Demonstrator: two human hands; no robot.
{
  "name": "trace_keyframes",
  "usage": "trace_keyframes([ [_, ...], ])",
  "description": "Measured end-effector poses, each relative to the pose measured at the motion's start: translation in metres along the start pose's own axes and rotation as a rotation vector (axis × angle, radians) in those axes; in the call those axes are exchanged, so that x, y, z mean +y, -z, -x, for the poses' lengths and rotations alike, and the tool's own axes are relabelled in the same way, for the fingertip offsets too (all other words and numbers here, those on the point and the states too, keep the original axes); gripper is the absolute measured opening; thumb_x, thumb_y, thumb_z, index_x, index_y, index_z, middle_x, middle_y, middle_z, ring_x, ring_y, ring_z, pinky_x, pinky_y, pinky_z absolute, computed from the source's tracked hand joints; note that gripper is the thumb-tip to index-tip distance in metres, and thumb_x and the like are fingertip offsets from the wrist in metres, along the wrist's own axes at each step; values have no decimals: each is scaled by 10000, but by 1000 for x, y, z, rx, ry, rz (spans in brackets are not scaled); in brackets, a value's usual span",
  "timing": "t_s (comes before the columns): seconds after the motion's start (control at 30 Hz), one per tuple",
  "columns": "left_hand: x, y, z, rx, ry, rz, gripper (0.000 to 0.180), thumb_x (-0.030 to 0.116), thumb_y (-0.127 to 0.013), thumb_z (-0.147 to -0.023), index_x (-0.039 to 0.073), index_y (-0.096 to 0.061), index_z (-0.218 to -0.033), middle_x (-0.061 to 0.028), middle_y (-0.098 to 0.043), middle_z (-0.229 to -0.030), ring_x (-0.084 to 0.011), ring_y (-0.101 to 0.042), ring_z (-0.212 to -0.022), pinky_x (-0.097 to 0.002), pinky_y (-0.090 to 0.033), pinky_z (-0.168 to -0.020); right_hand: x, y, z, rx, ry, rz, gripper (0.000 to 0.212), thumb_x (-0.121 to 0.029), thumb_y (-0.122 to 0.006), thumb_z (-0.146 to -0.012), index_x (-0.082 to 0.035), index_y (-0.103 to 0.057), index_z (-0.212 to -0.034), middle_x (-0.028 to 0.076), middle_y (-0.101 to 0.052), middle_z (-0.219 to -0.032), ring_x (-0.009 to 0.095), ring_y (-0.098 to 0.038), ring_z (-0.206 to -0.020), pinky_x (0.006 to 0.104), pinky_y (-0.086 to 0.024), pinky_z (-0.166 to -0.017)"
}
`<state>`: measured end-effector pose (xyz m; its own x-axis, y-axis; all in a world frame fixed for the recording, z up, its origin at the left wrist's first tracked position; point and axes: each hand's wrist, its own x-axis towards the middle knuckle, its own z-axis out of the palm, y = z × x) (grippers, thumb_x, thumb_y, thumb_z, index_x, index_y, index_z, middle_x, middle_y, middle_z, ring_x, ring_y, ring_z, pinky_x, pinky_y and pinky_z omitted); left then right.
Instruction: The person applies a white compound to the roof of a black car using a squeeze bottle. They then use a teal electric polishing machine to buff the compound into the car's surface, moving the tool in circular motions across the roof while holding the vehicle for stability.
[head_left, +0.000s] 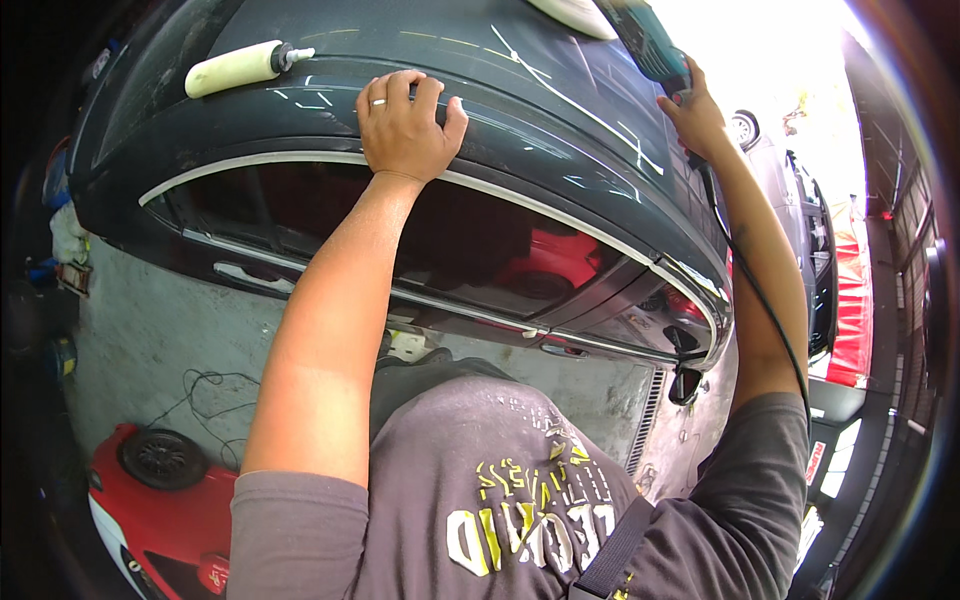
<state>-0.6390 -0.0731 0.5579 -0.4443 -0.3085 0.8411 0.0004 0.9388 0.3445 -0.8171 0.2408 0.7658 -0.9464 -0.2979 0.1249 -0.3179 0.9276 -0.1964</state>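
A dark car's roof (420, 60) spreads in front of me. My left hand (408, 125), with a ring on one finger, leans on the roof's near edge above the side windows; its fingers are bent and apart, holding nothing. To its left a pale yellow squeeze bottle (232, 70) with a dark collar and whitish nozzle lies on its side on the roof. My right hand (697, 112) is wrapped round the rear handle of a teal and black power polisher (642, 42) at the upper right. The polisher's round whitish pad (575, 14) is at the roof surface, partly cut off by the picture's top edge.
A black power cord (752, 275) runs from the polisher along my right arm. The car's side mirror (686, 386) sticks out at right. Behind on the left stands a red car (180, 510), with a loose cable (205, 390) on the concrete floor. Another car (800, 220) stands far right.
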Motion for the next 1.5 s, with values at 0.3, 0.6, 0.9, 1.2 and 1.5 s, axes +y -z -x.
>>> trace_keyframes([
  [0.3, 10, -4, -4, -1, 2, 18, 219, 350, -730, -926, 162, -721, -1039, -34, -661, -1152, -284, -629, -1141, -503, -459, -1037, 211, 31, 82, 229, 49, 355, 1013, -328, -817, -969, -188, -187, -1750, 207, -735, -1035, 254, -752, -708, 427, -611, -655],
  [0.6, 3, 4, -3, -2, 15, -40, 220, 357, -717, -932, 151, -705, -1008, -49, -667, -1137, -292, -631, -1137, -506, -462, -1046, 174, 56, 140, 13, -490, 64, 994, -214, -771, -976, -159, -159, -1757, 161, -720, -886, 239, -706, -594, 413, -563, -518],
  [0.9, 3, 5, -3, -5, 24, -24, 215, 344, -718, -927, 141, -698, -995, -59, -667, -1133, -301, -632, -1144, -518, -460, -1079, 87, 49, 126, -23, -251, 89, 963, -229, -770, -997, -169, -178, -1754, 198, -741, -1016, 263, -715, -639, 418, -573, -586],
  [1.2, 4, 7, -4, -16, 21, 0, 206, 320, -736, -918, 150, -729, -1035, -40, -668, -1150, -302, -628, -1141, -513, -460, -1053, 33, 19, 61, 66, 225, 246, 939, -228, -797, -985, -152, -247, -1743, 275, -616, -1459, 439, -684, -1264, 496, -537, -1059],
  [1.5, 1, 9, -4, -17, 15, 9, 214, 321, -740, -913, 152, -731, -1044, -42, -670, -1151, -300, -631, -1140, -512, -463, -1036, 24, 21, 74, 27, 114, 203, 937, -230, -789, -995, -211, -232, -1749, 249, -723, -1230, 427, -746, -1058, 506, -576, -950],
])
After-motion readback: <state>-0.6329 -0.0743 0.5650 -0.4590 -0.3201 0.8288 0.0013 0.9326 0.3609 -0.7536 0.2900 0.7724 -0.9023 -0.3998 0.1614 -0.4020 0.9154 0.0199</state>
